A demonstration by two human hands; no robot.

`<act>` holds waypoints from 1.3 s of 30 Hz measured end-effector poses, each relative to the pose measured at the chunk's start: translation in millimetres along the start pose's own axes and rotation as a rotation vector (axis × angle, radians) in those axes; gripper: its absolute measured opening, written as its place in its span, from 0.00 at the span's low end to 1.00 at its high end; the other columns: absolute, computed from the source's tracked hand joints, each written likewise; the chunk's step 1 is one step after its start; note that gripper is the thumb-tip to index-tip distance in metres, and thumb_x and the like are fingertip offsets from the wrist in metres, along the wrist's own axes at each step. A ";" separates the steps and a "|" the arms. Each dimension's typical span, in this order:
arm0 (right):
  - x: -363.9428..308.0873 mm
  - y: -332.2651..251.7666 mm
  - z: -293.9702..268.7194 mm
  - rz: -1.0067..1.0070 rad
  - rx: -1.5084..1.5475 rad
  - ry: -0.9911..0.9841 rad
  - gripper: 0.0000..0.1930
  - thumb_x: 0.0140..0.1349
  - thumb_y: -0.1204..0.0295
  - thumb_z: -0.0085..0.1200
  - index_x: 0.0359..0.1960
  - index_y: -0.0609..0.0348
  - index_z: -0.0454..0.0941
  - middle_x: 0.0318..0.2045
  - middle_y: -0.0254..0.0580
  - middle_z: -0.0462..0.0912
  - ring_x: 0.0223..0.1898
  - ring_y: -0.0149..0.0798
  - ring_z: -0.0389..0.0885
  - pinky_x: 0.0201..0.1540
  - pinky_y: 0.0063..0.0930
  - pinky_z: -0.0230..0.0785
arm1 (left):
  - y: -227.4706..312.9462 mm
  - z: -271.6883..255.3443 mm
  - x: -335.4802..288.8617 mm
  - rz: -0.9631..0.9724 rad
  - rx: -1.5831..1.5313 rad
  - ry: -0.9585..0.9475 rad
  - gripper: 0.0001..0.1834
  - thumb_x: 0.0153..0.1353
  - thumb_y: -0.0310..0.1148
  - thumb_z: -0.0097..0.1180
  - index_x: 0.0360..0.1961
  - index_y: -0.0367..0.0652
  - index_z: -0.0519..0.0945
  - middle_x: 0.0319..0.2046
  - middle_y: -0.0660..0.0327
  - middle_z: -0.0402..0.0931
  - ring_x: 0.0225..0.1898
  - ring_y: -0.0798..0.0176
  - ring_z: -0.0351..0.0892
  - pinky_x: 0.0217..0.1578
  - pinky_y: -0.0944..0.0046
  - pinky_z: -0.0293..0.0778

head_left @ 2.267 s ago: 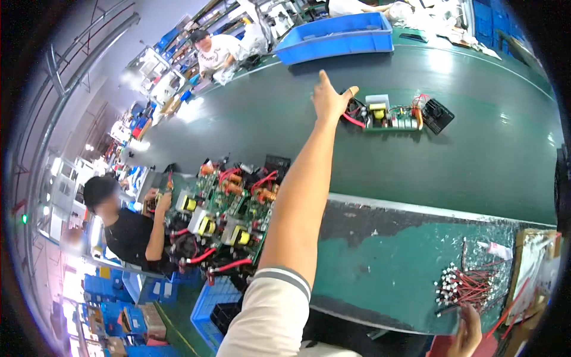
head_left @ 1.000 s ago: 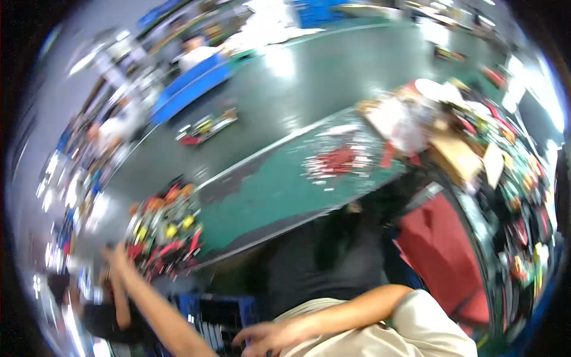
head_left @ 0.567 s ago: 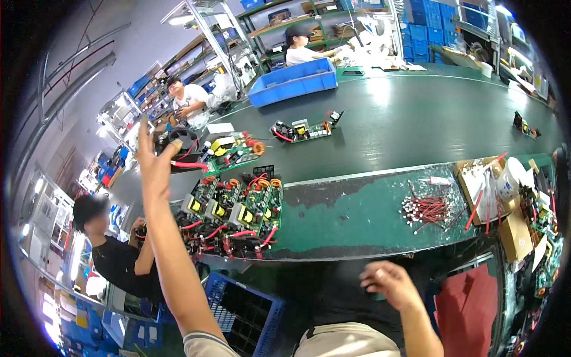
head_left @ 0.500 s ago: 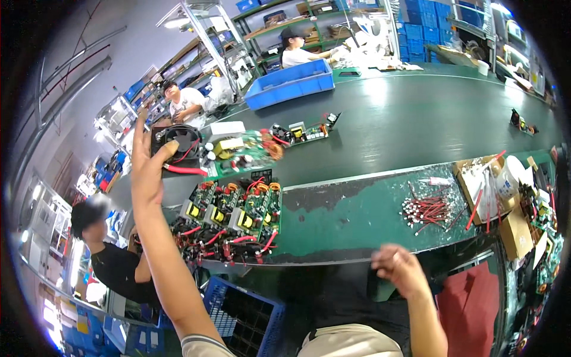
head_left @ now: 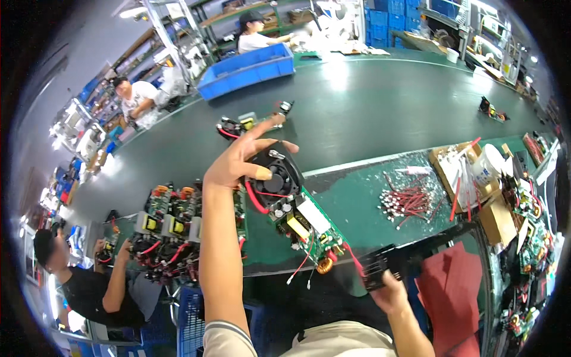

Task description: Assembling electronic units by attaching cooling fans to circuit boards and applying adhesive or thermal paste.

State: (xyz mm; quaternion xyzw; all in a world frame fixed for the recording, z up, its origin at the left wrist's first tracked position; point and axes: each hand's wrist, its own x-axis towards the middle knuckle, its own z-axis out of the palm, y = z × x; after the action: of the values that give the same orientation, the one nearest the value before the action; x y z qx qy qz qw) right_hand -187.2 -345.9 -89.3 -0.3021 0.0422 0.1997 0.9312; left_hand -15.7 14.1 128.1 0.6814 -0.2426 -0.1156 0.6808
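Note:
My left hand (head_left: 229, 169) grips the fan end of a green circuit board (head_left: 324, 235), its thumb pressed on the black cooling fan (head_left: 277, 181). The board hangs tilted over the front of the bench, with a copper coil and thin loose wires at its lower end. My right hand (head_left: 392, 296) is closed on a black ribbed part (head_left: 379, 269), blurred, that a red wire seems to join to the board. To the left of the board, partly behind my left forearm, several similar circuit boards (head_left: 172, 226) stand in a row.
Red wires with white connectors (head_left: 410, 199) lie in a pile on the bench, left of a cardboard tray (head_left: 450, 172) and white cup (head_left: 488, 163). Farther off stand a blue bin (head_left: 247, 70) and a small board (head_left: 492, 112). At left a person (head_left: 89, 282) handles another board.
My left hand has brought the fan board rightward and nearer, turning its free end toward me. My right hand, earlier without the black part, now has hold of it. The view has shifted too.

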 end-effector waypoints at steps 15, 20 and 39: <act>-22.8 18.7 -56.4 0.248 0.153 0.310 0.19 0.60 0.75 0.61 0.54 0.61 0.74 0.49 0.44 0.81 0.52 0.44 0.80 0.56 0.44 0.73 | -145.5 -33.5 102.6 -0.251 0.364 -0.312 0.45 0.42 0.18 0.60 0.67 0.40 0.65 0.57 0.57 0.74 0.57 0.68 0.70 0.60 0.66 0.64; -31.6 -30.4 -21.6 0.439 -0.618 0.283 0.15 0.59 0.72 0.64 0.45 0.65 0.76 0.36 0.41 0.84 0.39 0.30 0.80 0.43 0.26 0.75 | -132.8 -24.3 94.8 -0.213 0.321 -0.291 0.45 0.43 0.21 0.61 0.68 0.39 0.64 0.57 0.56 0.74 0.56 0.66 0.71 0.60 0.67 0.63; 243.2 -244.6 -79.3 -0.265 -1.540 0.785 0.14 0.56 0.66 0.57 0.30 0.68 0.83 0.17 0.46 0.82 0.21 0.39 0.82 0.30 0.32 0.74 | -88.8 11.0 32.5 -0.110 0.860 0.350 0.33 0.53 0.24 0.62 0.62 0.39 0.71 0.62 0.55 0.70 0.65 0.58 0.66 0.66 0.59 0.58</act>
State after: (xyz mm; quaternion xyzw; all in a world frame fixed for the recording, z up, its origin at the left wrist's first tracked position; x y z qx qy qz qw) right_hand 136.3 -488.0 -68.9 -0.8965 0.1777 -0.0557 0.4021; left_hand 22.1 -15.3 45.9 0.9229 -0.1136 0.0762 0.3598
